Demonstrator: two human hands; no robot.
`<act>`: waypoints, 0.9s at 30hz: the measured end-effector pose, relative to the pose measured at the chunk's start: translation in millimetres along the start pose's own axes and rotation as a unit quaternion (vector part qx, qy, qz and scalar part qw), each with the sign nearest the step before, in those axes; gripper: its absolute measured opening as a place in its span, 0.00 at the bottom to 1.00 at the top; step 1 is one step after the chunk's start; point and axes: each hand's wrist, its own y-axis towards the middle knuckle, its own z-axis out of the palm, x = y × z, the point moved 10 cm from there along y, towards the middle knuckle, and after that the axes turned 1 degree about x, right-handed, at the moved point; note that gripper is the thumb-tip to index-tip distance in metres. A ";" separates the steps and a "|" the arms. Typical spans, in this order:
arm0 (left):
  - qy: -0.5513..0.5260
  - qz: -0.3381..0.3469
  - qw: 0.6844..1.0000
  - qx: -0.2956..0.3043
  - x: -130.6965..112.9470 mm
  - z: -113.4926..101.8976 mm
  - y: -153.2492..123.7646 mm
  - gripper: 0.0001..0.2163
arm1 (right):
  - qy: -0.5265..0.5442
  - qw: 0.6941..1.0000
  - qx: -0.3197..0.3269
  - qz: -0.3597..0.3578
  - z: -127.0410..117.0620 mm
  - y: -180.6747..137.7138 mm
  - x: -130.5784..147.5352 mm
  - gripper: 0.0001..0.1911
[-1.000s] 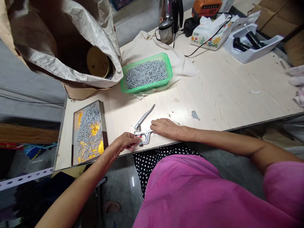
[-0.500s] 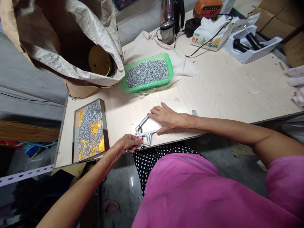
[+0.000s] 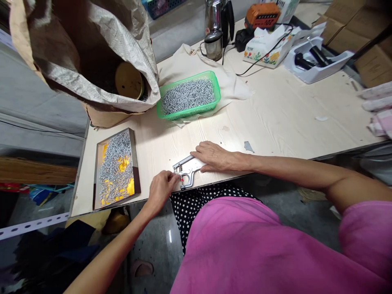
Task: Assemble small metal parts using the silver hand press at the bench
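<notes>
Right hand (image 3: 216, 157) curled over the handle ends of the silver snap-setting pliers (image 3: 191, 174), fingers bent across the upper lever, thumb side low by the other handle! The pliers lie flat on the wooden tabletop (image 3: 275, 122), between the two sets of fingers, nose toward the left. And there's the left hand (image 3: 161, 188), knuckles up, wrist bent, thumb and fingertips drawn together right at the nose beside the red part; whether they pinch something tiny, I cannot tell!

All metal by the look of it, so likely stiff, modestly heavy and smooth, with a spring to push against: best hold is the far handle ends, fingertips clear of the nose. Left of the left fingers, a metal tray (image 3: 132, 151) of small silver pieces; ahead of both hands' fingers, a green plastic basket (image 3: 217, 92) full of more
</notes>
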 end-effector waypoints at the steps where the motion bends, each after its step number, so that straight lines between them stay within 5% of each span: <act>1: 0.044 0.066 0.996 -0.049 -17.1 -6.3 -2.2 0.12 | 0.002 1.000 -0.006 -0.003 0.7 -1.1 1.0 0.22; 4: 0.118 0.229 0.962 -0.094 -62.0 2.5 -4.0 0.16 | 0.017 1.000 -0.017 -0.004 1.5 -3.6 2.2 0.28; 8: 0.164 0.317 0.933 -0.051 -87.7 28.1 14.6 0.30 | 0.037 0.999 -0.006 0.028 -3.4 -8.7 -1.7 0.39; 12: 0.186 0.328 0.926 -0.028 -93.1 34.1 24.7 0.30 | 0.010 0.997 0.015 0.069 -10.9 -17.2 -4.2 0.35; 19: 0.196 0.311 0.929 -0.038 -95.3 36.8 18.5 0.12 | -0.019 0.996 0.028 0.083 7.2 -12.3 0.8 0.07; 27: 0.178 0.303 0.933 -0.077 -85.9 32.4 24.4 0.09 | -0.020 0.998 0.006 0.059 7.0 -7.2 -3.0 0.06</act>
